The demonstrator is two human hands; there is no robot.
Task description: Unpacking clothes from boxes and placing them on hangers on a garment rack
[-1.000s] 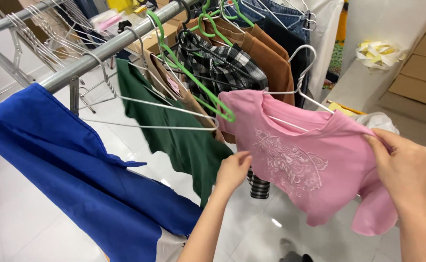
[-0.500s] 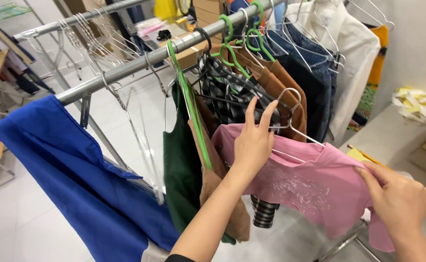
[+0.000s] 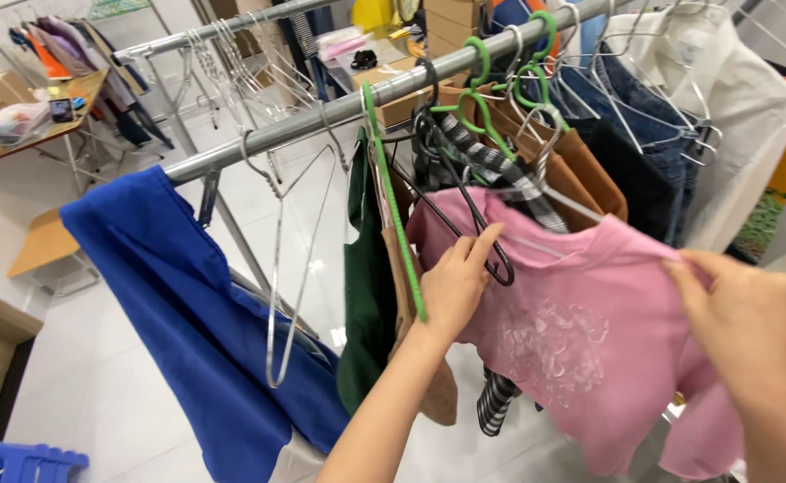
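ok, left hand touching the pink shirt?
Touching. Head view: the left hand lies against the pink shirt near its collar, fingers over the fabric by a black hanger.
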